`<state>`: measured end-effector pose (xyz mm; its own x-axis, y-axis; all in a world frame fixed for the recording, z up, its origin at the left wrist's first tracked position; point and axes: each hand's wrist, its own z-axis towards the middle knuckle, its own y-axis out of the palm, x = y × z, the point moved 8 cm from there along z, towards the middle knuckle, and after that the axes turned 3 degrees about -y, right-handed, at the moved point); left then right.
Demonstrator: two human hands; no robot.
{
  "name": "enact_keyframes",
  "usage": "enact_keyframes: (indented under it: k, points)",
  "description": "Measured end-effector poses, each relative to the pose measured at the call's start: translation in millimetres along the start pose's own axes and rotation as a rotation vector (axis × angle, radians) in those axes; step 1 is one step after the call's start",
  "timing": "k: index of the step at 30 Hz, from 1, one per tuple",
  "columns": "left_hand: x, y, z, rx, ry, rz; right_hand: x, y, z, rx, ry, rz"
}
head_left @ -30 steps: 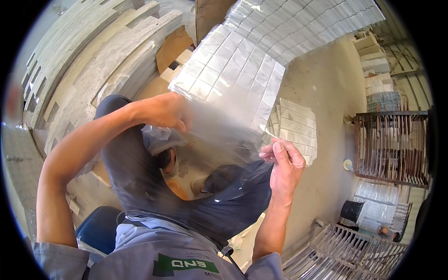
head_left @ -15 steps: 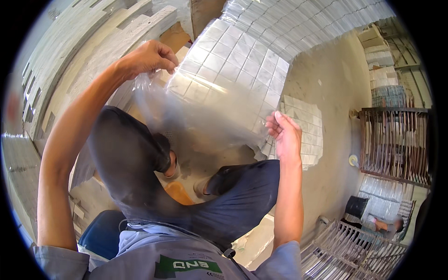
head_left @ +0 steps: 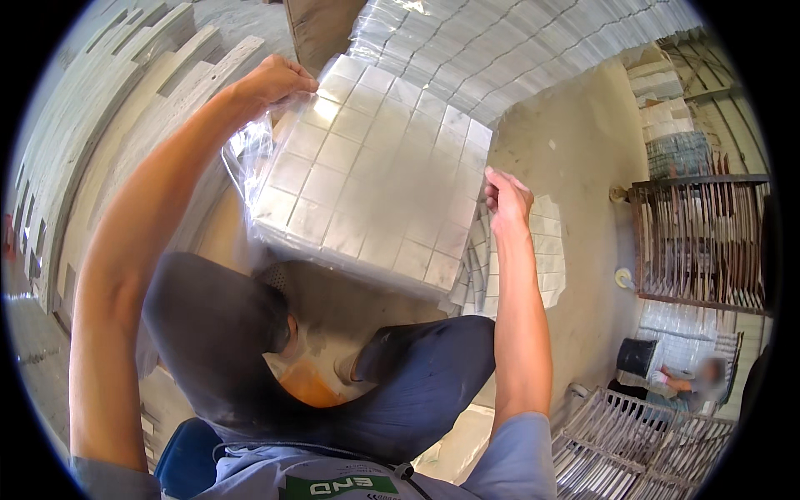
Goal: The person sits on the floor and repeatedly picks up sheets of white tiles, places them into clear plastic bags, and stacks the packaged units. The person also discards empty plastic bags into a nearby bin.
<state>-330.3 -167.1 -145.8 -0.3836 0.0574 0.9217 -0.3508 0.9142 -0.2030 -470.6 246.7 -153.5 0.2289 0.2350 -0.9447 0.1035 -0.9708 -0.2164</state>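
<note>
A square sheet of pale marble mosaic tiles (head_left: 379,158) lies in front of my knees, with clear plastic film (head_left: 250,154) over it and hanging past its left side. My left hand (head_left: 279,79) is closed in a pinch on the film at the sheet's upper left corner. On the opposite side, the fingers of my right hand (head_left: 508,198) are pressed together on the film's edge beside the sheet. The film between both hands is see-through, so its exact outline is hard to make out.
Wrapped stacks of mosaic sheets (head_left: 517,50) stand beyond. More tile sheets (head_left: 546,242) lie on the floor to the right. Long pale stone slabs (head_left: 108,108) are piled at left. Metal racks (head_left: 700,242) line the right, where another person (head_left: 687,383) sits.
The film, blurred and lifted between my hands before, now lies flatter over the tiles. Both hands have moved slightly up and away from me. The other person's arm has shifted.
</note>
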Motion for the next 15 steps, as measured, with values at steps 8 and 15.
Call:
enact_keyframes:
  k: [8,15]
  points:
    - [3.9,13.6,25.5,0.039,0.050,-0.028,-13.2,6.8,6.3,0.074,-0.216,-0.097]
    - [10.8,16.7,22.8,0.069,0.096,-0.003,-3.1,12.4,13.1,-0.008,-0.241,-0.184]
